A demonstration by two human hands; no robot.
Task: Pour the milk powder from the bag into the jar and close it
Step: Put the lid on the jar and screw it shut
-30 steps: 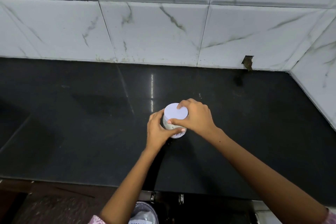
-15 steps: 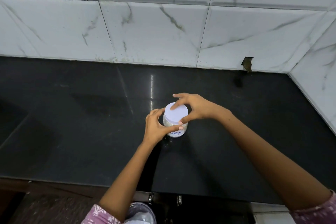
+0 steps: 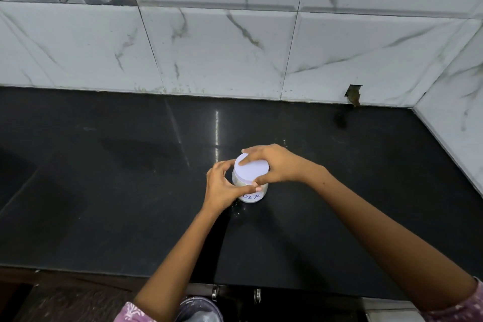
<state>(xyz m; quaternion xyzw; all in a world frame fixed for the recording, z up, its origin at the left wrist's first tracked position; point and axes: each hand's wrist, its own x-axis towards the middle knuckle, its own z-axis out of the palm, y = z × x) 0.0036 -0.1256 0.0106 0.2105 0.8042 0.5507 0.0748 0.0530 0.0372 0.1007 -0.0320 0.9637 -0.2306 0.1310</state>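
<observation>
A small clear jar [image 3: 252, 195] with a white handwritten label stands upright on the black countertop [image 3: 104, 191], holding white powder. A white round lid [image 3: 252, 170] sits on its top. My left hand [image 3: 222, 185] wraps around the jar's left side. My right hand [image 3: 277, 165] grips the lid from the right, fingers over its far edge and thumb at its near edge. No milk powder bag is in view.
White marble-pattern tiled walls [image 3: 235, 47] close off the back and the right side of the counter. A few white specks lie on the counter just in front of the jar. Below the counter's front edge a round container [image 3: 198, 311] shows.
My right hand has turned on the lid, its fingers shifting round the rim. The jar and my left hand stay in place.
</observation>
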